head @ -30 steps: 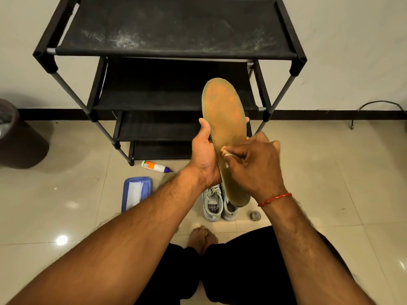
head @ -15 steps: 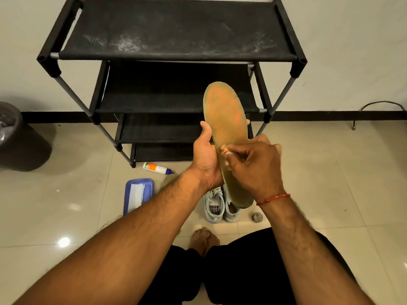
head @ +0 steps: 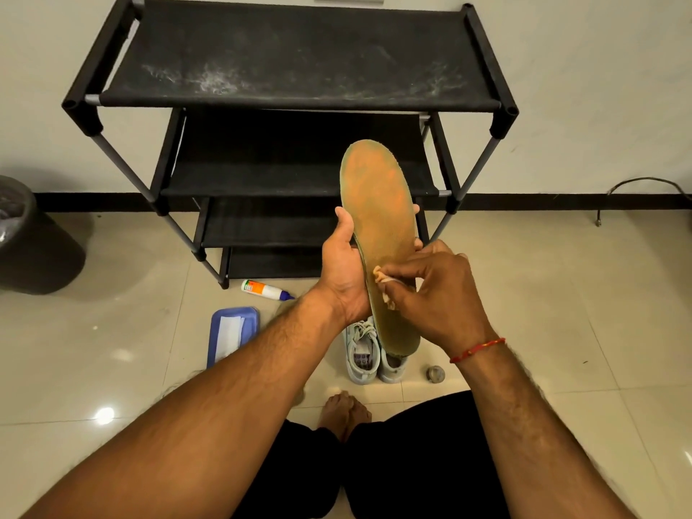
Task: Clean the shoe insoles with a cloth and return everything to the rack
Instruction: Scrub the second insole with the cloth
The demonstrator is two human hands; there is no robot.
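At centre frame, before the black rack, the left hand grips the upright insole along its edge, thumb pointing to 12 o'clock. From 4 o'clock, the right hand pinches a small cloth against the insole's lower half, wrist bent.

Insole in left hand — cloth under right hand.

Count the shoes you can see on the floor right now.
2. Both shoes stand side by side on the tiles below the held insole: one on the left, one on the right, partly hidden behind the insole's heel.
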